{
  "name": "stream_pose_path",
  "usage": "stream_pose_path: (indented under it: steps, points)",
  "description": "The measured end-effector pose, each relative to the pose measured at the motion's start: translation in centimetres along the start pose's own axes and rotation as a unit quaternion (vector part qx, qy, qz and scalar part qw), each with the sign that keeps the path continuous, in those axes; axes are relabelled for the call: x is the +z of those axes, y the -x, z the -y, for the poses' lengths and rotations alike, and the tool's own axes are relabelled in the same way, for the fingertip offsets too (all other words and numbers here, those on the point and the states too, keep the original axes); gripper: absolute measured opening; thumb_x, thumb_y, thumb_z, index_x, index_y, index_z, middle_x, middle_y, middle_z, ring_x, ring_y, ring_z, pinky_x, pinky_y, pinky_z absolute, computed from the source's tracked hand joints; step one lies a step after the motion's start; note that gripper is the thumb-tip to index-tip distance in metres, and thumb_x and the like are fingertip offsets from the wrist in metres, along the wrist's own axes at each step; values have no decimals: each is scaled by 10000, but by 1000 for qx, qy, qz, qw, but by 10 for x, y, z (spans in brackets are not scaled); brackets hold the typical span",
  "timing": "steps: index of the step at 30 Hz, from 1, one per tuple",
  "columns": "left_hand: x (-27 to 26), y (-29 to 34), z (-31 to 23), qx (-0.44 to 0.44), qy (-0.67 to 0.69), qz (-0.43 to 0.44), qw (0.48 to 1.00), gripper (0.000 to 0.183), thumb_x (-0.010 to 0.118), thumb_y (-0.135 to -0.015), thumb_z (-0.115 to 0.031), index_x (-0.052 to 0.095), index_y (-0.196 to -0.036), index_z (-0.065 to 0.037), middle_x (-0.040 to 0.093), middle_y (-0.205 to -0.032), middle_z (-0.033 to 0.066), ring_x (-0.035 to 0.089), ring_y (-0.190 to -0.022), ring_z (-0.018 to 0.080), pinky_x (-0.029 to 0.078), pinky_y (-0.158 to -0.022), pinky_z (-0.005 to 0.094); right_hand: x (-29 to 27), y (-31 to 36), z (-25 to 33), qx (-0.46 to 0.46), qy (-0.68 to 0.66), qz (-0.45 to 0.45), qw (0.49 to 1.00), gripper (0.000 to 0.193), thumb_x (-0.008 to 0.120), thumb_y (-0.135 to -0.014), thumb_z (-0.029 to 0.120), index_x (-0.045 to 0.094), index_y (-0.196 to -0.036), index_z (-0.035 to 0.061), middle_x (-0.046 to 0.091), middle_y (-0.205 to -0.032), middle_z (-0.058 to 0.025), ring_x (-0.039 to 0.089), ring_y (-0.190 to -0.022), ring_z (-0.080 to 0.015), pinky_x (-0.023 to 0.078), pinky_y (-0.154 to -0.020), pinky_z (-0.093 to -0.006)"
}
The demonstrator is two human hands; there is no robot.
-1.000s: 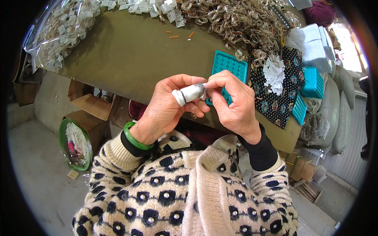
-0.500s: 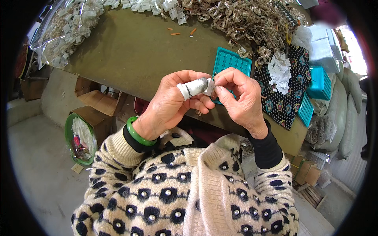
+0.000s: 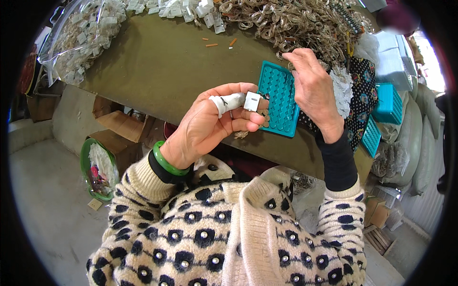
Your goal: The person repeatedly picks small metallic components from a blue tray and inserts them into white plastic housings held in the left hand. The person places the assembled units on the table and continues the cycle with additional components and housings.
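Between its fingertips and a thumb wrapped in a white cover with a darkened tip, my left hand (image 3: 191,125) pinches a small white square plastic piece (image 3: 252,102) with a dark slot in its face. My right hand (image 3: 315,93) is raised over the right side of a teal tray (image 3: 281,107), its fingers apart and pointing toward the heap of clear brownish looped strands (image 3: 291,21); I see nothing in them. Round pockets cover the tray, and small brown discs (image 3: 265,116) lie at its left edge, partly hidden by my left fingers.
White plastic pieces (image 3: 174,8) lie along the far edge, beside a clear bag (image 3: 88,35) of similar parts. White scraps (image 3: 339,90) rest on patterned dark cloth (image 3: 358,105) at right. More teal trays (image 3: 389,104) are stacked there. A green basket (image 3: 85,164) stands on the floor.
My right hand has left the white piece and moved up and right, its fingers opening. My left hand still holds the piece, now showing its flat face. More of the tray is visible.
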State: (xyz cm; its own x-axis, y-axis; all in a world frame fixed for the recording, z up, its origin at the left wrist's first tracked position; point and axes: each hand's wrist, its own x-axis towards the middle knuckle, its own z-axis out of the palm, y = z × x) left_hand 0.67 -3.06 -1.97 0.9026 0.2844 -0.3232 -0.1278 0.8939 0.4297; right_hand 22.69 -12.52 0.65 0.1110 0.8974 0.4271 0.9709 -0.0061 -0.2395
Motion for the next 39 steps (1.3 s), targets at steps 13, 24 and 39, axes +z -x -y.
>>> stream_pose_path:
  steps: [13, 24, 39]
  points:
    - [-5, 4, -3, 58, -69, -25, 996, 173, 587, -970, -103, 594, -1125, -27, 692, -1001, 190, 701, -679, 191, 577, -552, 260, -9, -6, -14, 119, -147, 22, 982, 95, 653, -819, -27, 601, -878, 27, 657, -828, -54, 595, -763, -183, 491, -705, -298]
    - [-11, 4, -7, 63, -34, 2, 997, 228, 565, -987, -172, 587, -1159, -24, 659, -949, 116, 693, -821, 205, 580, -562, 276, -8, -19, 19, 303, -542, 27, 784, 58, 610, -898, -1, 597, -948, -27, 694, -889, -134, 702, -856, -205, 549, -788, -308]
    - [-1, 1, -31, 131, -169, -62, 975, 179, 621, -947, -109, 635, -1076, 14, 663, -826, 63, 569, -605, 76, 400, -443, 192, -13, 0, 80, 116, -406, 96, 901, 166, 591, -827, -106, 552, -959, -12, 644, -958, -150, 635, -911, -199, 496, -853, -314]
